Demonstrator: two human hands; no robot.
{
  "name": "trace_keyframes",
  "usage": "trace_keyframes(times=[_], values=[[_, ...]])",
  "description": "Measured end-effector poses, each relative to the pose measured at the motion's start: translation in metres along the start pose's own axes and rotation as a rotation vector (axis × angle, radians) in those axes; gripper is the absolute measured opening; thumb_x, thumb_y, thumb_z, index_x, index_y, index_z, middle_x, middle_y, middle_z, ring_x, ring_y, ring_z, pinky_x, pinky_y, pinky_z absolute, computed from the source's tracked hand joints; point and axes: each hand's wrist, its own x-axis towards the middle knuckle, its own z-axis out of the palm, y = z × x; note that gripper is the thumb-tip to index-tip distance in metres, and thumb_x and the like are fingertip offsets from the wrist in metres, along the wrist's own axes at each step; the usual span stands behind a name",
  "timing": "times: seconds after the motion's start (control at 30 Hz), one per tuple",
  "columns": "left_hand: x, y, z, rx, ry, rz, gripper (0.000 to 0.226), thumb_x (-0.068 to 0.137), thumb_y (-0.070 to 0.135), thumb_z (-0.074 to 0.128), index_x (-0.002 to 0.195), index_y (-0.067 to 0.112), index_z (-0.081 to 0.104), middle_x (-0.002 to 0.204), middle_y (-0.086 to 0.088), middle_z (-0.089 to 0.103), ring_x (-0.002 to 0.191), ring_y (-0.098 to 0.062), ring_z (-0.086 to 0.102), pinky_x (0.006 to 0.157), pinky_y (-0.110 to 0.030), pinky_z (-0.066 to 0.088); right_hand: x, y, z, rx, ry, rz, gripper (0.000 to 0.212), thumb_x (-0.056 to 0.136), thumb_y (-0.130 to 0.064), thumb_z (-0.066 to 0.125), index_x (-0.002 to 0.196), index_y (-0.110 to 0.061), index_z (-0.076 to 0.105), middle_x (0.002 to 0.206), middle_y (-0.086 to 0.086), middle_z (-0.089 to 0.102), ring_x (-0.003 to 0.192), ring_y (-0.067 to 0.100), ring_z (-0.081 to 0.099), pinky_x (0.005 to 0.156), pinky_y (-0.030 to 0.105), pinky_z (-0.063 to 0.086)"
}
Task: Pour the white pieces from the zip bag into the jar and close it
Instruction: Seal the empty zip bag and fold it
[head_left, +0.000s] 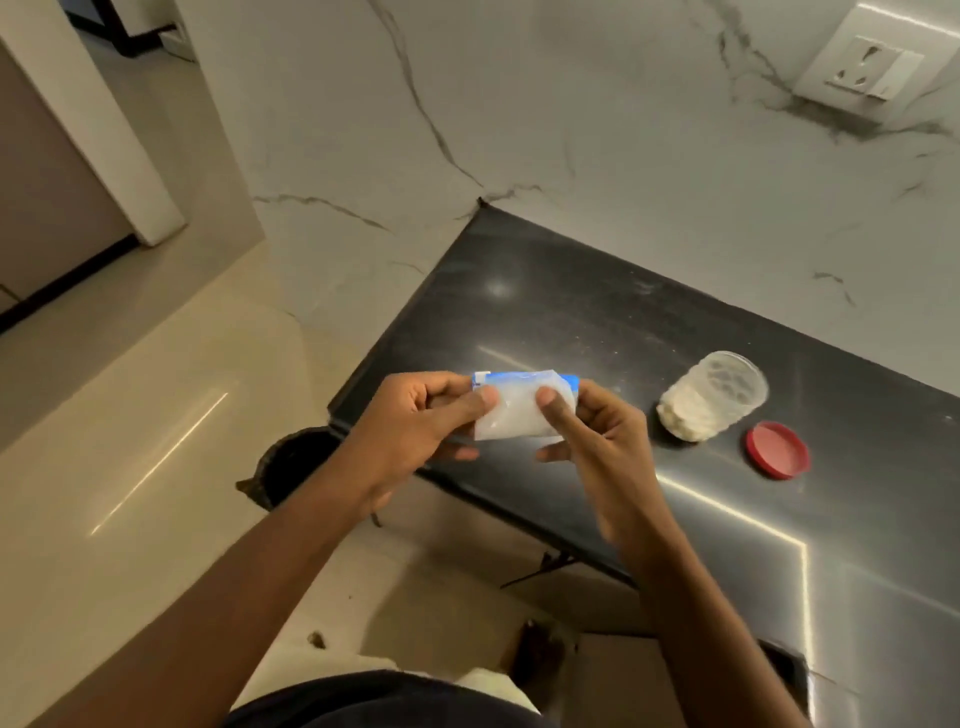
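Both hands hold the zip bag (524, 408) in the air over the counter's (597, 322) left front edge. Left hand (415, 421) pinches the left end, right hand (587, 426) the right end, thumbs on the front face.

Bag's long axis runs left-right, blue zip strip up and facing away. Can't tell whether the zip is open.

Jar (714, 395) stands open near the counter's middle, well to the right, already part-filled with white pieces. Red lid (777, 449) lies flat just beside it, toward the front.

Risks: bag is off the counter edge, so opening it there could drop pieces on the floor. Jar mouth looks narrow against the bag; a fast tip would likely spill.
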Motion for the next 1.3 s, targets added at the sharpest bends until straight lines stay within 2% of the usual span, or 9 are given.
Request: trace_keyframes(times=[0.17,0.23,0.33,0.43,0.5,0.67,0.93,1.1,1.3], values=[[-0.024,-0.018,-0.108,0.058,0.18,0.039,0.012,0.097,0.025,0.074,0.098,0.017,0.083,0.077,0.005,0.077,0.075,-0.009,0.073,0.068,-0.029,0.063,-0.004,0.013,0.112,-0.061,0.06,0.051,0.018,0.1,-0.026,0.07,0.09,-0.015,0.079,0.077,0.016,0.074,0.063,0.02,0.07,0.053,0.03,0.058],[-0.033,-0.029,-0.153,0.105,0.238,0.01,0.013,0.097,0.028,0.074,0.097,0.019,0.083,0.083,-0.003,0.08,0.079,-0.015,0.072,0.073,-0.039,0.064,-0.003,0.021,0.158,-0.087,0.05,0.096,0.017,0.098,-0.021,0.072,0.085,-0.014,0.08,0.071,0.014,0.074,0.057,0.022,0.07,0.052,0.031,0.059],[-0.037,-0.049,-0.21,0.105,0.356,-0.036,0.01,0.096,0.023,0.075,0.093,0.017,0.081,0.09,-0.014,0.078,0.081,-0.023,0.07,0.08,-0.051,0.063,-0.003,0.039,0.22,-0.011,-0.002,0.252,0.007,0.095,-0.016,0.076,0.093,-0.01,0.078,0.083,0.01,0.08,0.069,0.03,0.078,0.058,0.031,0.062],[-0.032,-0.067,-0.258,0.115,0.501,-0.102,0.009,0.093,0.019,0.072,0.097,0.024,0.079,0.094,-0.002,0.079,0.087,-0.018,0.073,0.084,-0.044,0.06,0.003,0.072,0.279,0.159,0.032,0.551,0.011,0.093,-0.001,0.071,0.095,0.009,0.067,0.088,0.027,0.075,0.085,0.047,0.077,0.068,0.041,0.065],[-0.024,-0.083,-0.281,0.112,0.553,-0.159,0.012,0.092,0.024,0.071,0.099,0.031,0.076,0.09,0.003,0.078,0.084,-0.016,0.072,0.084,-0.037,0.058,0.014,0.102,0.309,0.233,0.049,0.705,0.008,0.094,0.001,0.068,0.091,0.007,0.064,0.092,0.032,0.071,0.089,0.045,0.077,0.072,0.043,0.065],[0.0,-0.158,-0.325,0.108,0.62,-0.326,0.009,0.096,0.025,0.068,0.102,0.022,0.075,0.099,-0.002,0.077,0.091,-0.022,0.073,0.076,-0.03,0.051,0.065,0.217,0.355,-0.012,0.106,0.979,0.021,0.094,-0.018,0.077,0.106,-0.002,0.069,0.09,0.009,0.071,0.079,0.019,0.07,0.065,0.034,0.062],[0.053,-0.358,-0.37,0.097,0.61,-0.487,0.016,0.099,0.026,0.07,0.111,0.016,0.073,0.103,-0.008,0.075,0.095,-0.022,0.071,0.079,-0.032,0.052,0.128,0.468,0.384,-0.352,0.113,1.035,0.037,0.094,-0.015,0.074,0.122,0.008,0.066,0.08,0.011,0.068,0.061,0.018,0.065,0.062,0.038,0.061],[0.088,-0.467,-0.375,0.032,0.6,-0.522,0.021,0.101,0.028,0.067,0.117,0.015,0.07,0.107,-0.011,0.076,0.1,-0.025,0.072,0.09,-0.04,0.055,0.158,0.593,0.393,-0.594,0.023,0.942,0.046,0.096,-0.021,0.069,0.135,0.004,0.061,0.123,0.023,0.071,0.108,0.039,0.07,0.093,0.051,0.06],[0.084,-0.507,-0.366,-0.053,0.592,-0.576,0.023,0.101,0.028,0.068,0.119,0.014,0.069,0.106,-0.011,0.074,0.092,-0.02,0.07,0.075,-0.028,0.051,0.154,0.632,0.389,-0.604,-0.093,1.021,0.056,0.099,-0.028,0.071,0.145,-0.002,0.052,0.137,0.019,0.062,0.117,0.036,0.063,0.093,0.048,0.059]])
